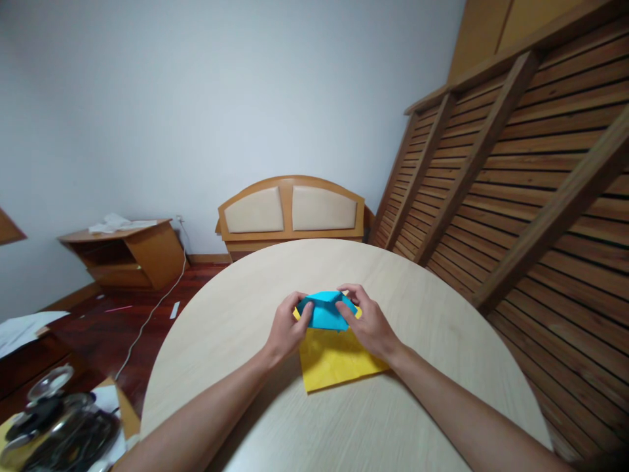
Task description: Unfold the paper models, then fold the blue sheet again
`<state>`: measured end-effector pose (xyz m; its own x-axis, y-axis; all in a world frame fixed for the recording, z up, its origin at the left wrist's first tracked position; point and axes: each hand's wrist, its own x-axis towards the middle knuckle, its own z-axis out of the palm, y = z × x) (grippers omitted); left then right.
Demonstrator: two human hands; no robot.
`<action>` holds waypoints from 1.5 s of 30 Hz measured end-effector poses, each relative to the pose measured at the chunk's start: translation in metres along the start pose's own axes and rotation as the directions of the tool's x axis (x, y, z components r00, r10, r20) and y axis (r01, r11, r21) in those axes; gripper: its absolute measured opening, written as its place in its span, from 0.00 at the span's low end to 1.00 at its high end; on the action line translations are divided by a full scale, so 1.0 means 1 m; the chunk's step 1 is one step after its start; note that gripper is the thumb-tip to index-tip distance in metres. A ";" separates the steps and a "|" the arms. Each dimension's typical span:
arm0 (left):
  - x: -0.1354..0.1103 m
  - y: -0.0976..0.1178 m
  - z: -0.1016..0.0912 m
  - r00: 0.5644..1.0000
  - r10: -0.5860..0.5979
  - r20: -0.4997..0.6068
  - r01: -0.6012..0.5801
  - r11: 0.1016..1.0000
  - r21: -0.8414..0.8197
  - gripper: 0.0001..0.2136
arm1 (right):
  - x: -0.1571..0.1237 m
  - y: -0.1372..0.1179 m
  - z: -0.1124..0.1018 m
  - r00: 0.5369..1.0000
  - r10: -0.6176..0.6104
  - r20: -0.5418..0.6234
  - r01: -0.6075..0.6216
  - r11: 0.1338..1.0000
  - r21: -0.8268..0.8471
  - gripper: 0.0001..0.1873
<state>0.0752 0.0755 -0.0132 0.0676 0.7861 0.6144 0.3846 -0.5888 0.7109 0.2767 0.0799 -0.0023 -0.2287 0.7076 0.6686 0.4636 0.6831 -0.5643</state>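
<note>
Holding folded blue paper [327,316] over the bench [221,314], the left fingers [305,316] pinch its nine-o'clock end and the right fingers [346,314] its three-o'clock end, both partly curled. Yellow paper [322,368] lies beneath, toward six o'clock. At ten o'clock, a wooden cabinet [160,255] has a dark compartment, contents indistinct.

– Looking from where?
– Looking from a head-worn spot, peering down over the round surface [226,308].
– Facing which way?
– Facing forward and tilting down, placing the left hand [289,326] and right hand [372,324] low in the middle, taking in the headboard [287,210] and the wall [246,85] beyond.
– Sitting how near?
– Sitting nearest the forearms [211,403], lying farther from the hands, farther again from the headboard, catching a slatted panel [472,160] along the right side.
</note>
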 end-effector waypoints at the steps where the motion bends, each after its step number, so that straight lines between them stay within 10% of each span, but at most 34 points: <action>1: 0.000 0.001 0.000 1.000 -0.019 -0.021 0.019 1.000 -0.006 0.12 | -0.001 0.000 0.001 1.000 0.005 -0.009 -0.005 1.000 -0.019 0.22; 8: 0.000 0.002 0.000 0.997 -0.030 -0.071 0.028 0.999 -0.023 0.11 | -0.007 -0.002 0.010 0.997 -0.078 -0.027 0.072 0.983 -0.168 0.42; 23: -0.003 0.001 0.005 0.996 -0.078 0.043 0.075 0.995 0.063 0.21 | -0.006 -0.005 0.014 0.993 -0.122 0.007 0.122 0.980 -0.160 0.28; 45: -0.002 -0.003 0.002 0.993 -0.079 -0.087 0.085 0.994 0.069 0.20 | -0.003 -0.007 0.003 0.961 -0.274 -0.029 0.269 0.956 -0.119 0.22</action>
<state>0.0761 0.0758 -0.0170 -0.0436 0.8106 0.5839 0.4514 -0.5054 0.7354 0.2712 0.0736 -0.0013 -0.3221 0.4878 0.8114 0.4836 0.8216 -0.3020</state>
